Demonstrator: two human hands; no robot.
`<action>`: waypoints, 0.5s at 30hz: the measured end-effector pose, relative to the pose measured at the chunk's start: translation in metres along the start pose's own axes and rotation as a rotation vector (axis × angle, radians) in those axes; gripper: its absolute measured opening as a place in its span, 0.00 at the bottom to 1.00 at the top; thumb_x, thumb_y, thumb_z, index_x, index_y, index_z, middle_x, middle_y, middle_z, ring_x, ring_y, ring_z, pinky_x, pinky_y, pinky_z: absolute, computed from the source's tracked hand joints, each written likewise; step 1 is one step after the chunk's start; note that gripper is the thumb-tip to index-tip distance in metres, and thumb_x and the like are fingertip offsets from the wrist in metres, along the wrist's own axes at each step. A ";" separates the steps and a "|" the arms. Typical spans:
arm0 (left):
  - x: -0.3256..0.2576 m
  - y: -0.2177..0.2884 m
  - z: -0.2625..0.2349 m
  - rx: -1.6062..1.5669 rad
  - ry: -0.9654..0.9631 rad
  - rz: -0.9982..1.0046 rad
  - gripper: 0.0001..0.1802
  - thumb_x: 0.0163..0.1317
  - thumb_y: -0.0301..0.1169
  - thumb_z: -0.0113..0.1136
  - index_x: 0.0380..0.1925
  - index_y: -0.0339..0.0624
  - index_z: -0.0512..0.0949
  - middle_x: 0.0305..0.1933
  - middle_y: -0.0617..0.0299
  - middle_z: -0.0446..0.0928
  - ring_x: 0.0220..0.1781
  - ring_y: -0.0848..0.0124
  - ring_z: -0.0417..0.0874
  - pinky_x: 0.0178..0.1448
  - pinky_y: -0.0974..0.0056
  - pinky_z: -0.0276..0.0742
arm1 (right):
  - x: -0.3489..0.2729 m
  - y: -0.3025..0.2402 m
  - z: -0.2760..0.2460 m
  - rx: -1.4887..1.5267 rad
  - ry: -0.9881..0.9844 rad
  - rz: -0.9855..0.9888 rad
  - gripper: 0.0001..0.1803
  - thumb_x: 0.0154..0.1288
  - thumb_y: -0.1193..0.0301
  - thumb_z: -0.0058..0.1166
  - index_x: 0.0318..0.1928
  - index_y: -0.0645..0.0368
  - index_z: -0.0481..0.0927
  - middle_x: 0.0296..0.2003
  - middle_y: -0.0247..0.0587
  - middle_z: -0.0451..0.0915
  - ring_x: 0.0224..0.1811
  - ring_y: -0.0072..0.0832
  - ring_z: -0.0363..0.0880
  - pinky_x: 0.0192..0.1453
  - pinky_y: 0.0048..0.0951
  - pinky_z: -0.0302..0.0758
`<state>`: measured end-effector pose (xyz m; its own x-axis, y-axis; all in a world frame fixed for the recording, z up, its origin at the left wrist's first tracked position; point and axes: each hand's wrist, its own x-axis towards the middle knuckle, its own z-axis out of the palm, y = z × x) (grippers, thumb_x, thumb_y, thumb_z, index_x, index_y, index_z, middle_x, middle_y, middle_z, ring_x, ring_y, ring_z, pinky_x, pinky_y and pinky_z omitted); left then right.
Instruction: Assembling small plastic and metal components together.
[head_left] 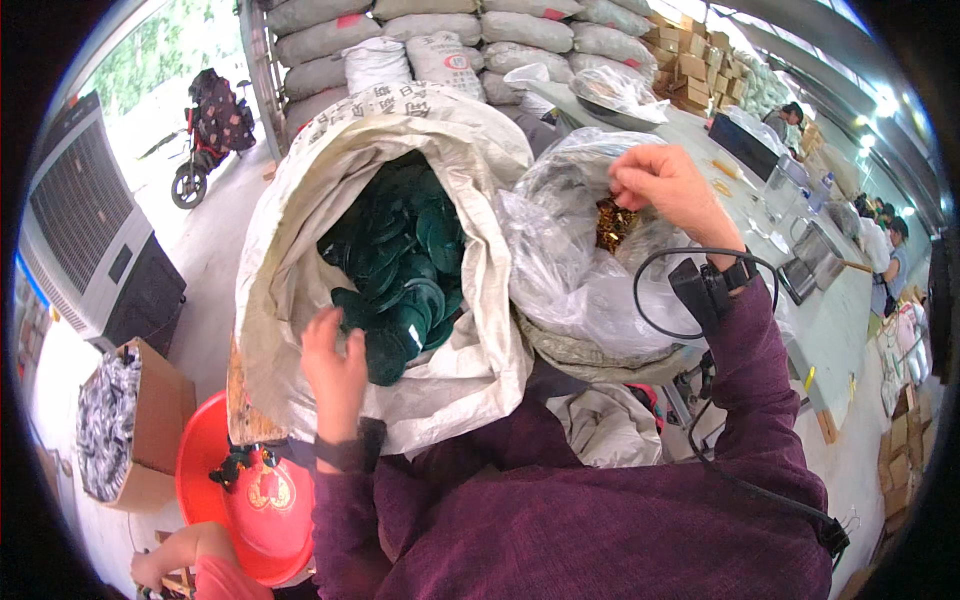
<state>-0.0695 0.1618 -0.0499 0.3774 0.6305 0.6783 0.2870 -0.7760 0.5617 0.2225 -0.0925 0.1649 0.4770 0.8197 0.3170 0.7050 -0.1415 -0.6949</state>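
Grey woven sacks point(520, 30) stand stacked in rows along the back. A long pale table point(840, 320) runs down the right side, and a scooter point(210, 140) with a patterned cover is parked by the opening at the far left. Nearer on that side is a grey air cooler point(95, 220).

In front of the person a big pale sack point(270, 240) gapes wide, with a clear plastic bag point(560, 250) just beside it on the right. A red basin point(275, 545) sits low on the left, next to a cardboard box point(165, 420) full of silvery-grey pieces; a co-worker's hand point(150, 570) shows near the lower edge.

The left hand point(335, 370) is at the sack's near left part, slightly blurred, fingers and thumb apart — whether they touch the contents I cannot tell. The right hand point(670, 190) hangs over the bag with its fingertips bunched toward the thumb — whether anything is pinched there I cannot tell.

Dark green discs point(400, 280) lie heaped inside the sack. Small gold-coloured pieces point(612, 225) lie in the bag, below the right fingertips.
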 end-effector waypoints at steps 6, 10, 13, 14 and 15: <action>-0.025 0.028 0.019 0.200 -0.243 0.037 0.26 0.48 0.35 0.64 0.48 0.36 0.74 0.51 0.50 0.74 0.53 0.54 0.73 0.54 0.52 0.69 | -0.004 0.125 0.023 -0.583 -0.122 0.043 0.15 0.53 0.70 0.50 0.40 0.64 0.80 0.36 0.56 0.79 0.41 0.49 0.78 0.47 0.39 0.73; -0.032 0.021 0.026 0.342 -0.340 0.010 0.30 0.48 0.40 0.65 0.51 0.38 0.72 0.53 0.54 0.74 0.55 0.56 0.72 0.54 0.48 0.67 | -0.002 0.174 0.060 -0.631 -0.045 0.097 0.13 0.56 0.71 0.48 0.38 0.65 0.79 0.37 0.60 0.78 0.42 0.52 0.77 0.46 0.44 0.74; -0.038 0.017 0.030 0.395 -0.330 0.015 0.28 0.50 0.37 0.63 0.51 0.38 0.72 0.53 0.54 0.74 0.54 0.57 0.72 0.53 0.47 0.67 | 0.002 0.190 0.069 -0.755 -0.109 0.131 0.12 0.56 0.71 0.47 0.35 0.66 0.79 0.35 0.60 0.78 0.41 0.52 0.78 0.43 0.45 0.74; -0.041 0.016 0.032 0.397 -0.303 0.032 0.27 0.51 0.35 0.62 0.52 0.37 0.72 0.53 0.54 0.75 0.54 0.57 0.73 0.53 0.47 0.66 | 0.002 0.194 0.069 -0.751 -0.130 0.116 0.12 0.55 0.71 0.46 0.34 0.66 0.79 0.34 0.60 0.78 0.40 0.52 0.78 0.42 0.45 0.75; -0.043 0.014 0.033 0.399 -0.278 0.045 0.26 0.52 0.34 0.61 0.52 0.37 0.71 0.53 0.54 0.75 0.54 0.57 0.73 0.53 0.48 0.66 | 0.002 0.196 0.070 -0.747 -0.156 0.093 0.13 0.55 0.71 0.46 0.34 0.66 0.79 0.33 0.60 0.78 0.39 0.53 0.78 0.41 0.46 0.75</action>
<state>-0.0522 0.1228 -0.0868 0.6022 0.6099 0.5151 0.5595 -0.7827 0.2726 0.3252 -0.0799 -0.0160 0.5109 0.8473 0.1451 0.8596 -0.5053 -0.0762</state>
